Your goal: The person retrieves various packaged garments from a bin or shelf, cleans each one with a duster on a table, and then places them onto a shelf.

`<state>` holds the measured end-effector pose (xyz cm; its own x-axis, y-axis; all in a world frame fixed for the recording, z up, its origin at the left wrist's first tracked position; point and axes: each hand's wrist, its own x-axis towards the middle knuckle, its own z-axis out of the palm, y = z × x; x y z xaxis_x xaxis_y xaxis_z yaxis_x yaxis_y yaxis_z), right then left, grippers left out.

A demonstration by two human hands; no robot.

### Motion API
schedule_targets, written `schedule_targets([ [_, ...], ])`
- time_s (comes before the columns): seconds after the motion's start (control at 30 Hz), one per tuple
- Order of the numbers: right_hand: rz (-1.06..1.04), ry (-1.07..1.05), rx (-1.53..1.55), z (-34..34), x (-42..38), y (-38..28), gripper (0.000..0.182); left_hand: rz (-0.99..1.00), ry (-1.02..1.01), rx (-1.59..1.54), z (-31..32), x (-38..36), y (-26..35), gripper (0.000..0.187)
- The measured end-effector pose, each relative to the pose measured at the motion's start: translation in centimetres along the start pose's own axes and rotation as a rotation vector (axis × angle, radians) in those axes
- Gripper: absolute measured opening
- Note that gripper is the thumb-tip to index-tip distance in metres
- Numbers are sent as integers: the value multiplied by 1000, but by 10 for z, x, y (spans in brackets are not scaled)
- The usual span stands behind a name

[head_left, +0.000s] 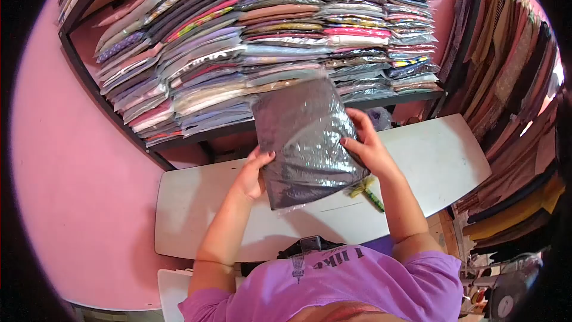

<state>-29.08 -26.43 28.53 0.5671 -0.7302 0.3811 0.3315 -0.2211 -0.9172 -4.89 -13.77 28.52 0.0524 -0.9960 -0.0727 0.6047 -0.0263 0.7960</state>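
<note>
A dark folded garment in a clear plastic bag (307,137) is held up above the white table (202,209), tilted a little. My left hand (254,173) grips its lower left edge, thumb on the front face. On the right edge, my right hand (366,143) is closed with the thumb pressed on the front and fingers behind. Light glints off the wrinkled plastic. Below the bag, near my right forearm, a green stick-like item with a yellowish bow (372,198) lies on the table.
Behind the table, a dark-framed shelf (220,134) carries tall stacks of bagged folded garments (280,18). Hanging clothes (506,53) line the right side. A pink wall (77,161) stands at the left. A white chair-like edge (173,289) shows beside me.
</note>
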Motion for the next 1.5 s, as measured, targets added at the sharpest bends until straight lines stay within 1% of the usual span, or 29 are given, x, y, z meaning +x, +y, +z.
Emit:
schedule_targets([
  [0.03,-20,18,-5,-15,9,-12,57,55,-6,50,20,12,5,41],
  [0.1,79,36,13,-46,24,-49,57,79,16,98,66,38,20,41],
  [0.2,-81,76,-45,-95,59,-95,57,121,7,164,126,87,41,40],
  [0.3,-125,97,-84,-146,97,-141,55,166,-74,204,183,139,64,37],
  [0.37,-211,78,-57,-182,132,-158,53,245,-56,291,215,173,80,37],
  [0.5,-196,54,-46,-242,206,-193,49,233,-131,410,281,225,127,35],
  [0.57,-310,58,-30,-264,246,-205,47,306,-25,480,310,256,147,35],
  [0.63,-348,47,0,-282,281,-218,48,411,16,572,323,294,180,36],
  [0.7,-368,56,25,-299,313,-229,47,232,-70,619,317,351,234,36],
  [0.73,-372,28,16,-308,329,-233,45,239,-67,627,326,363,240,36],
  [0.77,-383,53,-45,-315,348,-236,40,291,-34,654,339,376,243,27],
  [0.83,-303,25,-18,-355,409,-235,36,339,3,689,348,397,258,23],
  [0.87,-314,239,-91,-314,375,-248,25,434,110,916,346,408,269,23],
  [0.9,-239,226,-101,-317,393,-249,24,529,218,1140,344,419,278,23],
  [0.93,-208,299,-192,-312,408,-246,24,594,292,1268,358,388,253,25],
  [0.97,-173,370,-284,-304,423,-242,25,590,293,1270,355,385,245,25],
  [1.03,-44,237,-431,-298,465,-221,28,1224,589,1576,343,388,240,25],
  [1.07,-260,468,-721,-273,454,-213,32,1535,608,1720,323,407,266,21],
  [1.1,-254,464,-713,-262,448,-214,32,1742,433,1802,319,395,257,18],
  [1.13,-167,392,-902,-255,442,-218,35,1944,236,1865,318,373,239,16],
  [1.17,-78,315,-1092,-251,442,-218,38,1924,146,2015,312,359,225,14],
  [1.2,-166,309,-1359,-262,473,-208,42,1899,51,2160,306,350,214,13],
  [1.23,-164,308,-1362,-277,495,-210,42,1907,-50,2242,295,349,210,12],
  [1.27,-500,147,-1658,-290,514,-213,44,1884,-56,2303,287,348,204,14],
  [1.3,-857,-41,-1920,-271,494,-218,45,1856,-61,2365,281,347,200,17],
  [1.33,-689,-53,-1584,-264,464,-223,44,1854,-50,2362,276,348,201,17],
  [1.37,-524,-64,-1251,-231,393,-236,43,1911,-27,2402,272,348,204,20],
  [1.43,-519,-75,-1216,-225,395,-229,40,1964,13,2435,268,350,208,24],
  [1.5,-657,-104,-1438,-230,412,-219,35,1999,49,2518,271,352,211,30],
])
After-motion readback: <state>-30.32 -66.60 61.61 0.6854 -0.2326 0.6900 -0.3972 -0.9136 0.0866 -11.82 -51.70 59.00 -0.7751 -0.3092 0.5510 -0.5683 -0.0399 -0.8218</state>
